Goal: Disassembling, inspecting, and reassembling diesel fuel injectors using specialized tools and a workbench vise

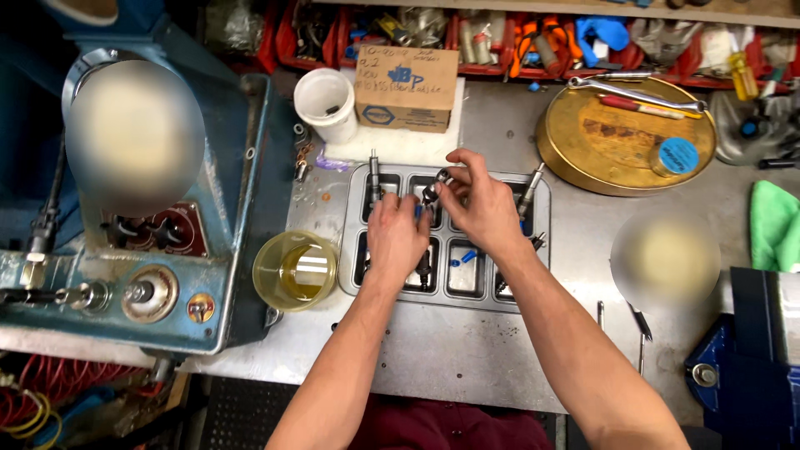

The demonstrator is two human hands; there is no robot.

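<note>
Both hands, left hand (396, 237) and right hand (482, 208), grip a metal part (432, 189); brown box (407, 89) behind.

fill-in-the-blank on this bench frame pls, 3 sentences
1. Both hands, left hand and right hand, work a small dark metal part over a grey compartment ____.
2. The clear cup left of the tray holds ____ liquid.
3. The wrench lies in a round ____-coloured pan.

Missing words: tray; yellow; gold
</note>
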